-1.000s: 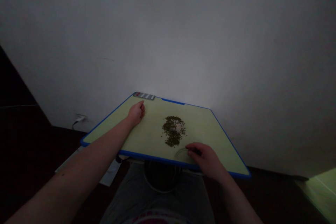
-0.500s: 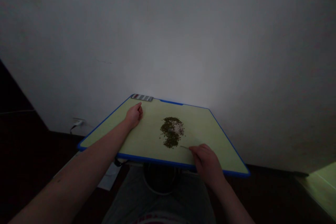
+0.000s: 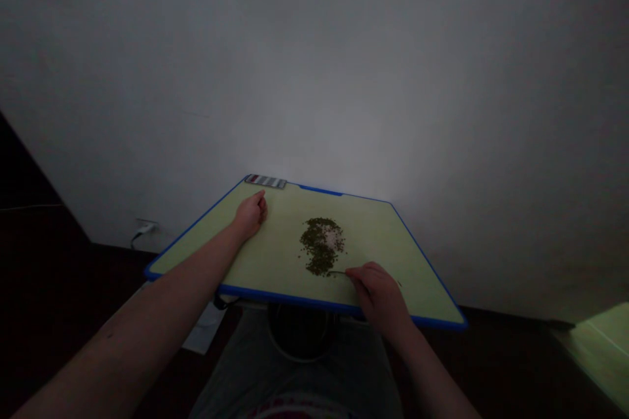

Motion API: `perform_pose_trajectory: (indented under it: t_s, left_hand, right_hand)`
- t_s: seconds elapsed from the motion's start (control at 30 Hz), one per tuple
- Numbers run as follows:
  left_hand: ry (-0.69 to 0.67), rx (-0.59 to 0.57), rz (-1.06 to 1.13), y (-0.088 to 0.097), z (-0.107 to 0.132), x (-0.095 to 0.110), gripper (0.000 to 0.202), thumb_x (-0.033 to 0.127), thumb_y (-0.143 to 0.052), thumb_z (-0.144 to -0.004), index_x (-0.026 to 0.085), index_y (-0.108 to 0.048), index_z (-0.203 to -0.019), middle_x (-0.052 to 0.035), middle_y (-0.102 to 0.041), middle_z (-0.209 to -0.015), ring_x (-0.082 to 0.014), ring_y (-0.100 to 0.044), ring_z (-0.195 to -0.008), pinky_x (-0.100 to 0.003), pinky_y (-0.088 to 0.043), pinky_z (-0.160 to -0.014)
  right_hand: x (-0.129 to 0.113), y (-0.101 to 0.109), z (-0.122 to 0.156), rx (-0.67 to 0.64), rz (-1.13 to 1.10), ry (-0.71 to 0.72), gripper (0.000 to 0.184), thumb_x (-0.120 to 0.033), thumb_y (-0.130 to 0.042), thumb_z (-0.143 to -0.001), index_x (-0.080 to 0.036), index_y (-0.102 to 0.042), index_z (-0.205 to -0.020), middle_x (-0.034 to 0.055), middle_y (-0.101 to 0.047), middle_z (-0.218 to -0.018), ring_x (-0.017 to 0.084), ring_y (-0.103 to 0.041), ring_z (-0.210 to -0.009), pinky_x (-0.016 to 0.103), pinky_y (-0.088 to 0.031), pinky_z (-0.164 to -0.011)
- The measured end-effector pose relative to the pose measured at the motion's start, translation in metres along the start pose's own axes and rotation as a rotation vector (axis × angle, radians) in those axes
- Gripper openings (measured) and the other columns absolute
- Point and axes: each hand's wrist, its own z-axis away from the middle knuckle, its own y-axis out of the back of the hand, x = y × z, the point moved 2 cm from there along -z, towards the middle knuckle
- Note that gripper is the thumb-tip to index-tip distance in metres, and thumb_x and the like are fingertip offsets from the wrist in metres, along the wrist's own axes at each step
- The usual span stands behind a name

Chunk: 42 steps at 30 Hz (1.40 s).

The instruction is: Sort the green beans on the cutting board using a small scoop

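Observation:
A pale green cutting board (image 3: 275,255) with a blue rim lies in front of me. On it sits a loose pile of small dark green seeds (image 3: 319,236) around a pale pinkish patch. My right hand (image 3: 376,294) grips a thin metal pick (image 3: 338,272), whose tip points left and stops just short of the pile's lower edge. My left hand (image 3: 251,215) rests curled on the board near its far left edge, holding nothing. A few stray grains lie to the right of my right hand.
A silver blister strip (image 3: 266,181) lies at the board's far edge, and a white wall rises behind. A plug with a cable sits in a wall socket (image 3: 146,228) at left. Under the board are my grey-clothed lap (image 3: 295,373) and a dark round object (image 3: 299,334).
My right hand has moved up the board, and the pick's tip has shifted left toward the seed pile. My left hand has stayed in place.

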Motion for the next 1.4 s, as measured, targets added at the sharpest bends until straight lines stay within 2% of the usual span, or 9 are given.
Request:
perform_pose_trajectory:
  t_s: [0.3,0.57,0.83,1.1,1.2,1.4]
  left_hand:
    - [0.005,0.021,-0.001,0.004,-0.004,-0.004,0.035,0.04,-0.047,-0.07,0.02,-0.03,-0.048,0.0066,-0.028,-0.035,-0.0061,-0.025,-0.028,-0.022,-0.013,-0.031]
    - [-0.008,0.007,-0.012,0.002,-0.002,-0.004,0.035,0.04,-0.047,-0.07,0.02,-0.03,-0.047,0.0068,-0.027,-0.035,-0.0058,-0.024,-0.028,-0.022,-0.012,-0.031]
    - [-0.004,-0.005,0.005,0.0,-0.002,-0.001,0.036,0.039,-0.047,-0.07,0.02,-0.029,-0.046,0.0068,-0.025,-0.035,-0.0064,-0.023,-0.028,-0.023,-0.013,-0.031]
    - [0.013,0.023,0.005,-0.001,0.0,0.0,0.036,0.04,-0.048,-0.069,0.02,-0.029,-0.047,0.007,-0.026,-0.035,-0.0058,-0.024,-0.029,-0.022,-0.013,-0.031]
    - [0.016,0.019,-0.002,0.0,-0.001,-0.001,0.035,0.041,-0.048,-0.069,0.02,-0.03,-0.047,0.0071,-0.027,-0.035,-0.0058,-0.024,-0.029,-0.022,-0.013,-0.031]
    - [0.003,0.026,-0.006,0.001,-0.002,-0.001,0.035,0.04,-0.048,-0.069,0.02,-0.03,-0.047,0.0069,-0.028,-0.035,-0.0062,-0.024,-0.028,-0.023,-0.014,-0.031]
  right_hand:
    - [-0.001,0.006,0.004,0.025,0.002,-0.01,0.025,-0.015,-0.04,-0.081,-0.019,-0.062,-0.091,0.0061,-0.063,-0.076,0.016,-0.054,-0.074,0.03,-0.045,-0.068]
    - [-0.001,-0.003,0.001,0.001,0.011,-0.011,0.026,-0.012,-0.04,-0.079,-0.019,-0.061,-0.094,0.0053,-0.063,-0.078,0.016,-0.054,-0.076,0.03,-0.045,-0.07]
    - [0.002,0.001,0.011,0.066,0.097,-0.052,0.027,-0.011,-0.04,-0.078,-0.018,-0.059,-0.097,0.0064,-0.063,-0.083,0.018,-0.053,-0.077,0.034,-0.044,-0.072]
    - [-0.014,-0.011,0.007,0.024,0.142,0.036,0.029,-0.009,-0.04,-0.077,-0.017,-0.059,-0.097,0.0067,-0.064,-0.087,0.018,-0.052,-0.079,0.033,-0.043,-0.075]
    - [-0.007,-0.009,0.007,0.05,0.202,0.01,0.03,-0.008,-0.041,-0.076,-0.017,-0.059,-0.097,0.0072,-0.064,-0.088,0.017,-0.053,-0.081,0.033,-0.043,-0.077]
    - [0.013,0.0,0.012,0.084,0.316,-0.133,0.027,-0.011,-0.043,-0.075,-0.015,-0.06,-0.095,0.0064,-0.064,-0.086,0.018,-0.053,-0.081,0.032,-0.043,-0.076]
